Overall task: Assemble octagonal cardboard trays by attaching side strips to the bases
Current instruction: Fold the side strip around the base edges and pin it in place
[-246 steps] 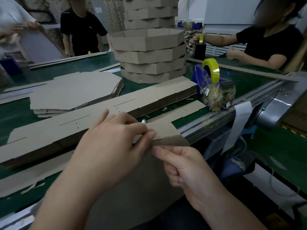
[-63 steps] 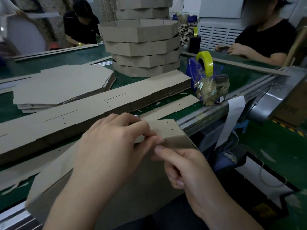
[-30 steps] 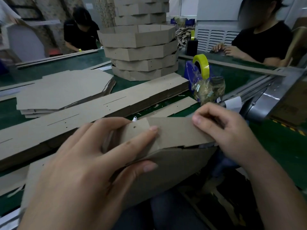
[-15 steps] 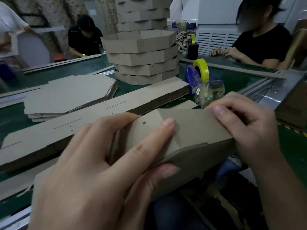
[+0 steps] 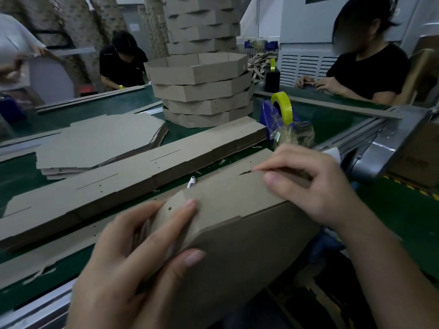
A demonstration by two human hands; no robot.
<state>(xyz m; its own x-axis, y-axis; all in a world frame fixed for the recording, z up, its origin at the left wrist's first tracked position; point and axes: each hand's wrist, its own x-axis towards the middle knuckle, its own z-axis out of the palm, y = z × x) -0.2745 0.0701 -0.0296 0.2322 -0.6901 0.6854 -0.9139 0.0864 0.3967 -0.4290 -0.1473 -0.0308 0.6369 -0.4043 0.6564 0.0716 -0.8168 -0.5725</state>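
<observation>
At the table (image 5: 332, 119) edge, the side strip (image 5: 225, 193) is clamped to the octagonal base (image 5: 249, 255) by the left hand (image 5: 133, 257) and now pinched farther along by the right hand (image 5: 316, 186), so the next side seems begun.

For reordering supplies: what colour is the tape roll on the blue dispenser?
The tape roll is yellow; the head view shows it best.

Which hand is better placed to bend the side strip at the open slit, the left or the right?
The right hand, probably. Its fingertips pinch the side strip right beside the slit, while the left hand grips the corner of the base farther away and steadies it.
</observation>
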